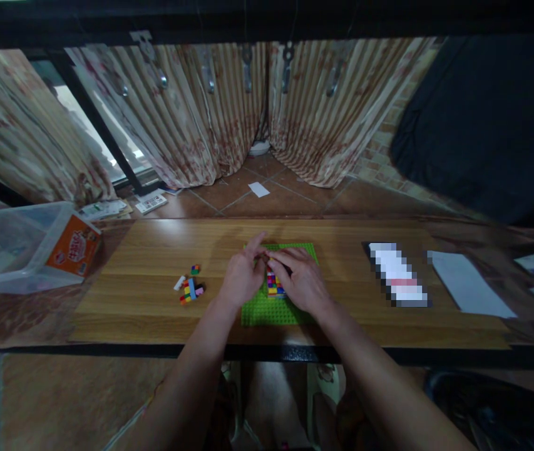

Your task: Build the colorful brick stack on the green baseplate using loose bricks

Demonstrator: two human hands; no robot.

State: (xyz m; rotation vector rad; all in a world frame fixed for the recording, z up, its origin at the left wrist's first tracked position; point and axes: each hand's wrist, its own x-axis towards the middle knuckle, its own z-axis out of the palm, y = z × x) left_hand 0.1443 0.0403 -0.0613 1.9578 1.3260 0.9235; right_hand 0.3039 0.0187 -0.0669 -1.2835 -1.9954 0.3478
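Observation:
A green studded baseplate (260, 315) lies on the wooden table, and on it sits a low block of colourful toy bricks (275, 287) in red, yellow, blue, white and purple. My left hand (244, 275) grips the block's left and far side, its index finger stretched out and the others bent. From the right, my right hand (303, 279) is closed over the block, with thumb and fingers pressed at its far end. The fingertips of both hands almost meet there. My hands hide the back and right of the block, so I cannot see whether a loose brick is between the fingers.
Loose toy bricks (191, 289) lie on the table (154, 250) to the left. Beyond the table's left end stands a clear plastic box (22, 244) with an orange label. To the right are a blurred-out phone-like object (397, 275) and a white paper sheet (471, 284).

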